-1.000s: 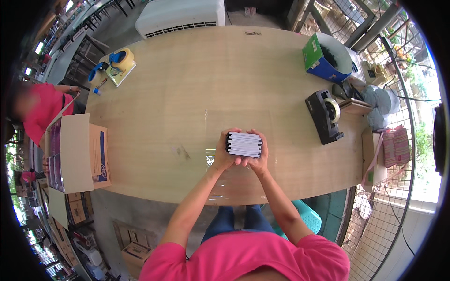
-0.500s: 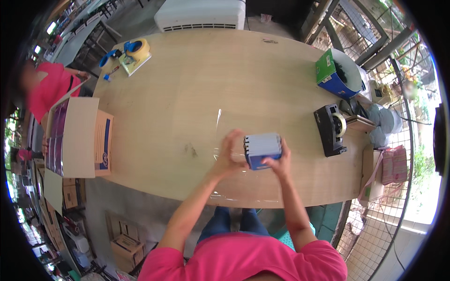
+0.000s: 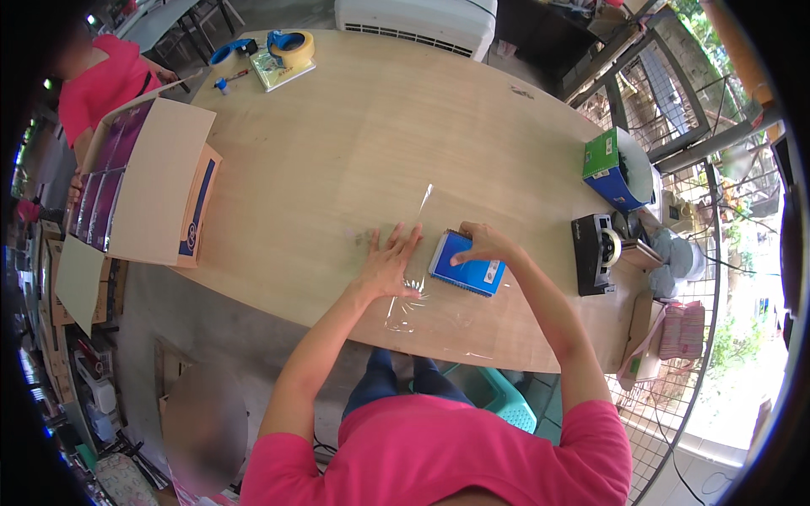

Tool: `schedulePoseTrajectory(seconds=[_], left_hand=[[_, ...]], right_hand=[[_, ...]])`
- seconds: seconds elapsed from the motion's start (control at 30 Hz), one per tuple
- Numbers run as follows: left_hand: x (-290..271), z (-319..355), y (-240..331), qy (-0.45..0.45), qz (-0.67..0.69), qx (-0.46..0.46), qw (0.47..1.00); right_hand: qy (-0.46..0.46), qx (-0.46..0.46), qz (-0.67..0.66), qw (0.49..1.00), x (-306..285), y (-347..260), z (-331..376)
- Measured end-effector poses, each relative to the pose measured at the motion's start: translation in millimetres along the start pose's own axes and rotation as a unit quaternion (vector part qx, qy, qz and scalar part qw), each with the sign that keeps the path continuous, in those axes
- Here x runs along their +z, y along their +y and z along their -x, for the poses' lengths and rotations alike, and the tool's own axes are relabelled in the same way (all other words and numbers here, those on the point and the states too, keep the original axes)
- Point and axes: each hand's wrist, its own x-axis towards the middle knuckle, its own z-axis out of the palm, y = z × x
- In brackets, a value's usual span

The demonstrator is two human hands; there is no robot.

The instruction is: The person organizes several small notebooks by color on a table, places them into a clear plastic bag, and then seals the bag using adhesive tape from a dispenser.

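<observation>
At center frame, the right hand point(image 3: 491, 244) grips a blue notebook stack point(image 3: 474, 271); the left hand point(image 3: 390, 263), apart, spreads at clear film point(image 3: 408, 312). The stack appears set down, its top unwrapped.

The notebooks point(image 3: 477, 271) lie under the right hand point(image 3: 488, 244); left of this grip stands the carton point(image 3: 160, 185), right the tape dispenser point(image 3: 591, 257).

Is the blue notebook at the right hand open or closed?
Closed: the blue notebook has its cover flat and facing up, with the right hand on it.
</observation>
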Motion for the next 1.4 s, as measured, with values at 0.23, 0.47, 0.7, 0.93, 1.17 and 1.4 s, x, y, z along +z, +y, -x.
schedulePoseTrajectory(seconds=[0.23,0.47,0.7,0.93,1.17,1.4], left_hand=[[0,1,-4,-0.012,-0.006,0.004,1.0],[8,6,-2,0.046,0.004,0.029,0.999],[40,87,0,0.103,0.026,0.202,0.974],[37,61,25,0.181,0.114,0.117,0.97],[-20,31,47,0.302,0.08,0.031,0.95],[44,32,143,0.187,-0.025,0.172,0.967]], right_hand=[[-0.029,0.006,0.011,0.999,0,-5,-6],[0.146,-0.111,0.125,0.975,8,12,2],[0.313,-0.193,-0.053,0.929,59,-7,136],[0.482,-0.02,0.132,0.866,168,-16,167],[0.443,-0.097,-0.073,0.888,75,53,183],[0.188,0.108,-0.379,0.9,8,105,134]])
